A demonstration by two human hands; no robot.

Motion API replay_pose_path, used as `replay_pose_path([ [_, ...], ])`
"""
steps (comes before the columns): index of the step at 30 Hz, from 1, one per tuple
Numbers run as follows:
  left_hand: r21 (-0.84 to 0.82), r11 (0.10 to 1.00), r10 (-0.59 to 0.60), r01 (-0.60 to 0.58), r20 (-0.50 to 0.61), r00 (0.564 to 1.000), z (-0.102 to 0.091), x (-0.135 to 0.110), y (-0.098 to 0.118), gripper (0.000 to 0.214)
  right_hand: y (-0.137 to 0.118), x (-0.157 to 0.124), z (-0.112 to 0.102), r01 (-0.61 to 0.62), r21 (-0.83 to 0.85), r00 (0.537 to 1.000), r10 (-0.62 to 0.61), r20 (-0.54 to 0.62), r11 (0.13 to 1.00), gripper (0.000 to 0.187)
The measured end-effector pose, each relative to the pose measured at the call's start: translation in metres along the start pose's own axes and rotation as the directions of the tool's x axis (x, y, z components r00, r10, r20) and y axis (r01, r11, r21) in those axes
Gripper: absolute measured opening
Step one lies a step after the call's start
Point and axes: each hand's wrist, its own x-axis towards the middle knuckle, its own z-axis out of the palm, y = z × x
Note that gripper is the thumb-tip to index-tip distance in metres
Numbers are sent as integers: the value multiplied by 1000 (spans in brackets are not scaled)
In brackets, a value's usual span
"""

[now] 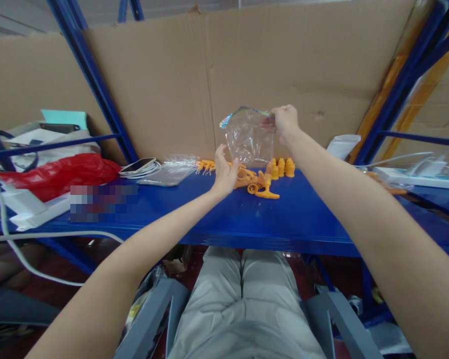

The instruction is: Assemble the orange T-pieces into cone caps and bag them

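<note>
A clear plastic bag [250, 139] with a shiny coloured top edge hangs above the blue shelf. My right hand [286, 121] is closed on its upper right corner. My left hand [224, 173] is beside the bag's lower left side, fingers apart and thumb raised; whether it touches the film I cannot tell. Below and behind the bag lie orange plastic parts [267, 192], one with a T-shaped handle. Several orange bell-shaped pieces [285, 168] stand in a group near my right wrist. Left of my left hand, orange pieces with metal spirals [205, 166], resembling corkscrews, lie in a row.
Flat clear bags [172, 171] lie on the shelf [284, 219], next to a phone [142, 165] and coiled white cable. A red plastic bag [67, 172] and a white power strip [45, 212] are at left. Cardboard [164, 85] closes the back; blue posts [93, 80] frame it.
</note>
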Motion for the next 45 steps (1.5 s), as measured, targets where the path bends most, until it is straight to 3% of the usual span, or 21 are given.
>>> replay_pose_path([
  [4, 236, 955, 133, -178, 198, 971, 6, -30, -1, 63, -24, 3, -7, 42, 121, 998, -36, -53, 992, 19],
  [8, 335, 834, 253, -439, 474, 843, 10, -45, 3, 63, -49, 9, -13, 195, 229, 979, -174, -108, 954, 16],
  [15, 305, 686, 316, -661, 692, 648, 23, -16, -9, 58, -67, -3, -19, 305, 250, 951, -278, -138, 919, 20],
  [21, 373, 648, 170, -664, 779, 604, 29, -6, -7, 47, -51, -18, -17, 308, 270, 951, -287, -113, 912, 22],
  [23, 385, 656, 156, -649, 772, 616, 27, -7, -3, 45, -43, -22, -16, 299, 271, 954, -278, -113, 915, 22],
  [26, 371, 733, 171, -571, 711, 682, 21, -7, 1, 44, -27, -23, -17, 295, 283, 956, -282, -85, 913, 22],
  [29, 294, 863, 162, -411, 609, 776, 14, -2, 0, 37, -4, -19, -21, 355, 254, 935, -344, -89, 900, 25],
  [32, 157, 979, 58, -130, 397, 916, 7, 8, -5, 29, 22, -15, -25, 396, 177, 918, -390, -67, 901, 24],
  [34, -23, 993, -107, 116, 231, 967, 1, 15, -10, 37, 40, -16, -27, 402, 101, 915, -404, -1, 910, 26],
  [36, -236, 910, -306, 342, 176, 936, -8, 19, -14, 50, 59, -21, -29, 422, 42, 903, -424, 69, 905, 29],
  [39, -419, 722, -477, 551, 277, 834, -22, 22, -17, 58, 86, -34, -31, 410, -16, 889, -395, 230, 912, 29],
  [42, -454, 622, -549, 638, 327, 769, -31, 20, -16, 44, 106, -44, -36, 409, -187, 858, -307, 411, 893, 27],
  [45, -457, 597, -615, 660, 268, 742, -32, 18, -15, 17, 113, -47, -41, 389, -249, 868, -261, 423, 887, 25],
])
